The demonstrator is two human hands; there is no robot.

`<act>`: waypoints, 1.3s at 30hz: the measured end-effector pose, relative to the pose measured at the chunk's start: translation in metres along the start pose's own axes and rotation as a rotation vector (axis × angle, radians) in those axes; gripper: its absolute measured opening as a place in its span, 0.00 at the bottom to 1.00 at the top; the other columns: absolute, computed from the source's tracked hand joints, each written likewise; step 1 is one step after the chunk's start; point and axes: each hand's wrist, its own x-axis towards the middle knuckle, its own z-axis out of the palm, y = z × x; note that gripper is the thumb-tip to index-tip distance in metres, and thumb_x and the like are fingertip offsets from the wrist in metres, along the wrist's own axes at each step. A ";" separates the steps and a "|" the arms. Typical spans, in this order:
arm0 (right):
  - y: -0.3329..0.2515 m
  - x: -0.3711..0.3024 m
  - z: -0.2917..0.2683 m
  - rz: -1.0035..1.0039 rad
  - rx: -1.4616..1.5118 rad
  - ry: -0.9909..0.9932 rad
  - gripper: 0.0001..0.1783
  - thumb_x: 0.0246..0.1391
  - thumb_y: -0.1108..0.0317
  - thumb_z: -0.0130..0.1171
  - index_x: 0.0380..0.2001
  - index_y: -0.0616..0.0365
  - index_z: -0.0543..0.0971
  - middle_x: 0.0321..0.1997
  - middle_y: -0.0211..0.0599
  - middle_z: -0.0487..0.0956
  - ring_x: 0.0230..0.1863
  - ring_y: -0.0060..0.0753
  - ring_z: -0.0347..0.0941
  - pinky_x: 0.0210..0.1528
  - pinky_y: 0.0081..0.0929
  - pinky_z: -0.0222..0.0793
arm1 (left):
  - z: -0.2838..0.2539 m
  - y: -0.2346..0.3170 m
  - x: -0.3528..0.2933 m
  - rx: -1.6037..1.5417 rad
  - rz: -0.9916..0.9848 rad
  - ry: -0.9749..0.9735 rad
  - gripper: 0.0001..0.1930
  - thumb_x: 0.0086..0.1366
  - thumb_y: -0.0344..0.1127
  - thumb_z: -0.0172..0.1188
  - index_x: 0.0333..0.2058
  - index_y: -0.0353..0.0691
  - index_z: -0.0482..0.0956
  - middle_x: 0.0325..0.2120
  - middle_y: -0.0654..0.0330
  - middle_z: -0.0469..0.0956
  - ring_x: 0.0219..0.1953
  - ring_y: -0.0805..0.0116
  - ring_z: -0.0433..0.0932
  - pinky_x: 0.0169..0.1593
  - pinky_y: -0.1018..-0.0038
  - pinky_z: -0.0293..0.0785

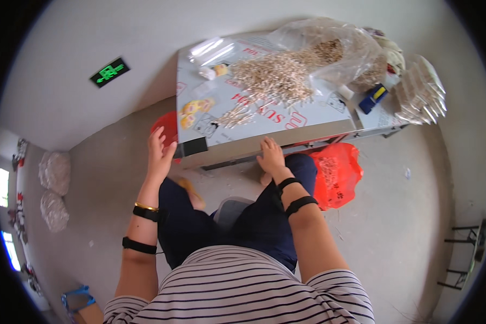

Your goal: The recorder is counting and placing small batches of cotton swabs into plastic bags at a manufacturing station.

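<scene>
I sit at a low table (308,113) covered with a printed plastic sheet. My left hand (160,153) grips the table's left front corner, fingers curled against its edge. My right hand (271,155) rests on the front edge of the table, fingers bent over it. A heap of small pale wooden sticks (270,75) lies on the tabletop, spilling from a clear plastic bag (335,48). A smaller bundle of sticks (237,115) lies nearer the front edge.
A blue and yellow object (373,98) and a stack of white pointed pieces (424,97) sit at the table's right end. A red plastic bag (337,173) lies on the floor by my right knee. A red stool (166,127) shows left of the table. Filled mesh sacks (54,173) stand by the wall.
</scene>
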 end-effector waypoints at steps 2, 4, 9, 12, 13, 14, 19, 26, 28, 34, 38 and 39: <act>-0.003 0.001 -0.004 0.053 0.004 -0.101 0.35 0.54 0.58 0.71 0.64 0.52 0.74 0.76 0.43 0.68 0.79 0.51 0.59 0.77 0.50 0.59 | -0.015 0.025 -0.006 0.049 0.028 -0.016 0.34 0.74 0.37 0.66 0.73 0.45 0.61 0.73 0.51 0.57 0.71 0.50 0.68 0.70 0.58 0.69; -0.003 0.003 -0.006 0.057 0.020 -0.144 0.35 0.55 0.58 0.70 0.65 0.51 0.74 0.76 0.42 0.67 0.79 0.50 0.59 0.78 0.49 0.59 | -0.035 0.046 -0.002 0.070 0.013 -0.009 0.34 0.74 0.38 0.66 0.73 0.45 0.61 0.73 0.50 0.58 0.71 0.50 0.68 0.71 0.57 0.68; -0.010 0.002 -0.012 0.059 0.004 -0.241 0.36 0.55 0.55 0.70 0.66 0.50 0.74 0.79 0.38 0.64 0.81 0.47 0.57 0.78 0.50 0.59 | -0.080 0.078 0.030 0.120 0.114 -0.027 0.31 0.75 0.41 0.65 0.71 0.45 0.64 0.72 0.50 0.61 0.71 0.50 0.68 0.72 0.56 0.66; -0.011 0.007 -0.019 0.098 -0.036 -0.375 0.43 0.55 0.53 0.71 0.72 0.49 0.68 0.83 0.38 0.57 0.83 0.47 0.51 0.79 0.55 0.56 | -0.097 0.094 0.053 0.171 0.119 -0.085 0.31 0.75 0.44 0.64 0.71 0.45 0.65 0.72 0.50 0.61 0.71 0.50 0.68 0.72 0.55 0.65; -0.013 0.007 -0.020 0.095 -0.036 -0.379 0.43 0.55 0.53 0.71 0.72 0.49 0.68 0.83 0.38 0.57 0.83 0.47 0.51 0.79 0.55 0.56 | -0.102 0.099 0.058 0.182 0.107 -0.110 0.30 0.76 0.46 0.63 0.71 0.46 0.66 0.73 0.51 0.61 0.72 0.50 0.67 0.72 0.56 0.65; -0.015 0.008 -0.021 0.101 -0.065 -0.435 0.47 0.55 0.51 0.72 0.75 0.49 0.64 0.85 0.38 0.52 0.85 0.47 0.47 0.79 0.58 0.54 | -0.105 0.099 0.063 0.182 0.103 -0.111 0.30 0.76 0.46 0.63 0.71 0.46 0.66 0.73 0.51 0.61 0.72 0.50 0.67 0.72 0.56 0.65; -0.009 0.020 -0.025 0.158 -0.121 -0.628 0.61 0.54 0.45 0.73 0.82 0.49 0.50 0.89 0.39 0.38 0.88 0.48 0.34 0.81 0.62 0.47 | -0.096 0.080 0.090 0.269 -0.028 -0.284 0.27 0.76 0.48 0.63 0.67 0.45 0.71 0.67 0.52 0.71 0.70 0.52 0.71 0.70 0.56 0.68; -0.048 0.022 -0.027 0.120 -0.381 -0.768 0.49 0.70 0.52 0.49 0.83 0.58 0.40 0.89 0.44 0.31 0.88 0.52 0.29 0.84 0.57 0.35 | -0.016 -0.033 0.078 0.290 0.040 -0.391 0.25 0.71 0.43 0.66 0.61 0.36 0.74 0.57 0.47 0.77 0.60 0.52 0.78 0.64 0.61 0.73; -0.049 0.020 0.000 0.155 -0.636 -0.699 0.44 0.74 0.55 0.44 0.82 0.61 0.41 0.88 0.50 0.34 0.87 0.58 0.33 0.84 0.57 0.34 | 0.016 -0.064 0.071 0.329 0.221 -0.388 0.23 0.67 0.39 0.67 0.57 0.37 0.76 0.54 0.47 0.77 0.57 0.48 0.78 0.62 0.58 0.74; -0.058 -0.002 0.036 0.101 -0.908 -0.482 0.37 0.75 0.60 0.41 0.80 0.64 0.51 0.86 0.57 0.46 0.85 0.63 0.42 0.84 0.57 0.35 | 0.078 -0.115 0.045 0.509 0.366 -0.332 0.19 0.61 0.35 0.65 0.52 0.43 0.80 0.53 0.56 0.78 0.56 0.50 0.77 0.60 0.56 0.72; -0.036 -0.017 0.018 -0.044 -0.779 -0.388 0.41 0.71 0.60 0.51 0.78 0.72 0.52 0.85 0.63 0.47 0.85 0.62 0.45 0.84 0.51 0.40 | 0.116 -0.108 0.052 0.486 0.334 -0.245 0.18 0.64 0.33 0.63 0.53 0.44 0.81 0.55 0.58 0.78 0.58 0.53 0.75 0.63 0.56 0.68; -0.040 -0.014 0.003 -0.063 -0.779 -0.410 0.41 0.71 0.60 0.51 0.78 0.72 0.52 0.85 0.63 0.47 0.85 0.62 0.45 0.84 0.51 0.40 | 0.121 -0.105 0.055 0.488 0.305 -0.247 0.18 0.64 0.33 0.63 0.53 0.44 0.81 0.55 0.58 0.78 0.58 0.53 0.75 0.63 0.56 0.68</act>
